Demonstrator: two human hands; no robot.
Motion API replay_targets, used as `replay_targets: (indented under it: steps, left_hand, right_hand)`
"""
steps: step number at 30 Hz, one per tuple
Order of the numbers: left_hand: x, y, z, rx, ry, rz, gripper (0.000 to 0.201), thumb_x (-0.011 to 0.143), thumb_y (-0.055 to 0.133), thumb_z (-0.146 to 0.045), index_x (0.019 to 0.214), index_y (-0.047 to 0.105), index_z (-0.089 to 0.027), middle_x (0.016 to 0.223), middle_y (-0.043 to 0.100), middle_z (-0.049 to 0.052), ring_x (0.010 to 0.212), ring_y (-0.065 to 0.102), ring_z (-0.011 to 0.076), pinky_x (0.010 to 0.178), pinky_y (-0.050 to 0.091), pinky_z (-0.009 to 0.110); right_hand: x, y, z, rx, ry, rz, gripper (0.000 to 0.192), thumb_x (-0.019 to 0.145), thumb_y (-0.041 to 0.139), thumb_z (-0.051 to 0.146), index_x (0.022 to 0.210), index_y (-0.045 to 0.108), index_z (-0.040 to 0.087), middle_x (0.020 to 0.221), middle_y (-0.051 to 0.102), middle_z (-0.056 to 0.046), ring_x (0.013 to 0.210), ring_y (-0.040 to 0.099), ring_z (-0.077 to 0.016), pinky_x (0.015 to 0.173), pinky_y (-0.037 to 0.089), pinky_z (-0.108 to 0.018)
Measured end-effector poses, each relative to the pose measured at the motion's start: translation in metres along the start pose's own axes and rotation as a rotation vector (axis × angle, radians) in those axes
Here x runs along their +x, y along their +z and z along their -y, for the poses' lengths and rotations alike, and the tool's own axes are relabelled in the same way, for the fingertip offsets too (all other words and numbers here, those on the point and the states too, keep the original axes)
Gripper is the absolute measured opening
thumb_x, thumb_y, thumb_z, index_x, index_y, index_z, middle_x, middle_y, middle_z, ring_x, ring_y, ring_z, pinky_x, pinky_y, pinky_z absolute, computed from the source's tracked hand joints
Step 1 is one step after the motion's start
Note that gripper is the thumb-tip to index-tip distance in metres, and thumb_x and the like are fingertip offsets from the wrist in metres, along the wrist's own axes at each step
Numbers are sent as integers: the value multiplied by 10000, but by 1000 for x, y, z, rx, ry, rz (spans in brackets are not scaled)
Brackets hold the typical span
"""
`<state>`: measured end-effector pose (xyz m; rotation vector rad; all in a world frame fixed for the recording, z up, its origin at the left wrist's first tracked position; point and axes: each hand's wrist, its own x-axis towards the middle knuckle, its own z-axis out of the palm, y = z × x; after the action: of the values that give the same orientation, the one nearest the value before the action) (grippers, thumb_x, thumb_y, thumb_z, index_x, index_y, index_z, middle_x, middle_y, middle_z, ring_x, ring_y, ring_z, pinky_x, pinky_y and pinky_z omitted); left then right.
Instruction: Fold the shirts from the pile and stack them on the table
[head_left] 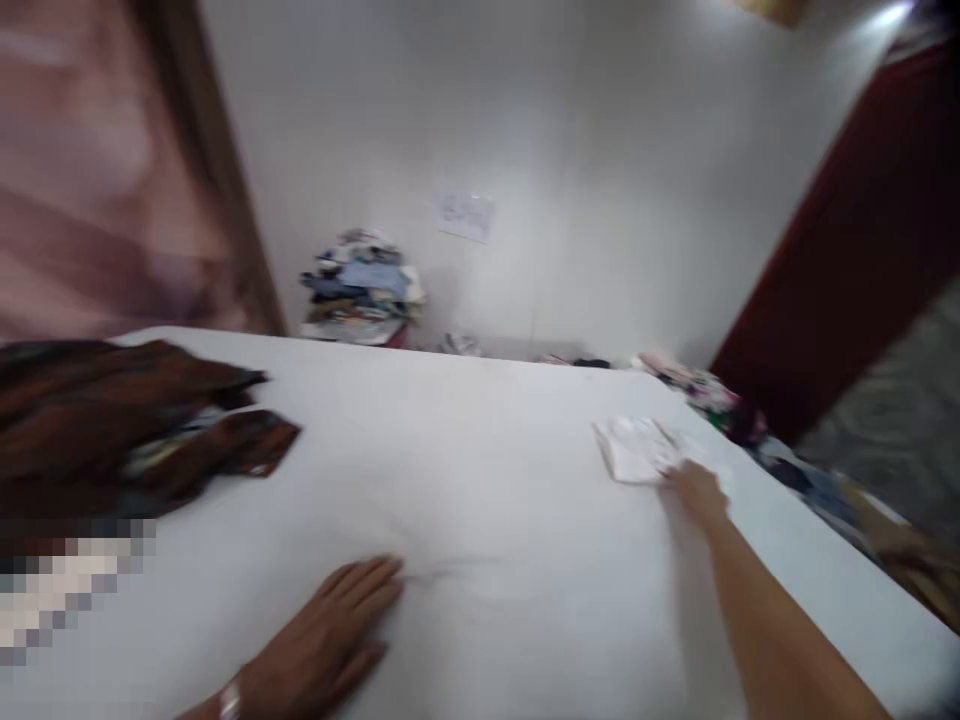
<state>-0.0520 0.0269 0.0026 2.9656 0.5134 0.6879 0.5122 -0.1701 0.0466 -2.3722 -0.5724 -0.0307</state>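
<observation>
Small white folded cloth (634, 450) lies on the white bed sheet (487, 520), far right side, near the right edge. Right hand (694, 492) reaches out to it, fingertips touching its near right corner; motion blur, cannot tell whether the fingers pinch it or just rest on it. Left hand (330, 635) lies flat on the sheet at the near edge, palm down, fingers spread a little, holding nothing; a bracelet (229, 700) sits at the wrist. Open sheet between the two hands, nothing blocks the reach. Dark brown patterned garment (112, 420) is heaped at the left side, well apart from the cloth. Pile of mixed clothes (364, 285) stands against the white wall (562, 150) beyond the bed. More clothes (712, 395) lie strewn past the far right edge, near the cloth. Dark red curtain (862, 250) hangs at right.
</observation>
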Motion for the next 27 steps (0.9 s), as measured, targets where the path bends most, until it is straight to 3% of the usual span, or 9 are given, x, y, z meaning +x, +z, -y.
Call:
replay_targets:
  steps: [1,4,7,10,14,17,21,24,27]
  left_hand:
    - [3,-8,-7,-24,-34,1,516,860,520,-292,1355,480,-430,1395,561,-40,1259,543,214,1074,434,397]
    - [9,-21,-16,-113,22,133,460,842,546,-322,1298,528,-265,1376,577,84,1277,517,250,1095,388,448]
    - [10,-20,-17,-146,-1,190,458,836,560,-394,1252,531,-205,1358,572,145,1268,508,291,1059,396,487]
    - [6,-9,-15,-196,-9,181,493,832,560,-499,1237,524,-220,1346,573,151,1241,522,303,1028,405,487]
    - [5,-10,-1,-216,-67,65,543,834,575,-525,1285,483,-237,1410,516,157,1226,541,279,1016,427,460]
    - [8,-43,21,-75,-219,-17,483,840,605,-406,1274,511,-217,1421,510,150,1250,524,267,1037,420,455]
    - [7,-119,74,203,-582,-62,410,825,608,-249,1231,568,-207,1414,520,111,1287,488,235,1079,390,388]
    - [-11,-173,120,306,-782,-153,360,864,526,-217,1219,566,-178,1441,465,132,1296,451,267,1089,353,424]
    - [-41,-204,158,384,-1006,-210,418,848,560,-269,1239,534,-125,1422,429,206,1293,401,363,1047,336,532]
  right_hand:
    - [3,5,-3,-27,-33,-8,416,767,490,392,1042,672,138,1299,540,-304,1317,372,-507,976,256,-735]
    - [17,40,-4,-90,-372,-131,519,757,384,512,1036,689,199,1349,525,-267,1376,346,-433,1041,331,-621]
    - [-1,89,25,60,-586,44,500,697,439,548,968,718,234,1227,647,-193,1325,444,-405,1038,414,-563]
    - [-64,125,78,176,-627,321,462,666,531,561,975,748,296,1199,691,-92,1211,576,-361,961,515,-496]
    - [-166,138,149,304,-751,659,419,692,574,582,963,781,338,1152,714,-48,1136,638,-315,1014,500,-421]
    - [-220,131,187,353,-788,855,417,744,568,585,989,782,324,1150,714,-58,1119,648,-311,1025,485,-426]
    - [-257,120,220,410,-779,1013,428,803,551,561,1054,768,291,1170,706,-80,1105,652,-308,951,526,-411]
    - [-271,121,236,455,-774,1040,393,818,560,535,1058,766,301,1152,716,-75,1064,666,-310,897,547,-400]
    - [-278,137,245,511,-764,1038,361,788,598,532,998,783,305,1038,753,-68,980,690,-312,873,552,-409]
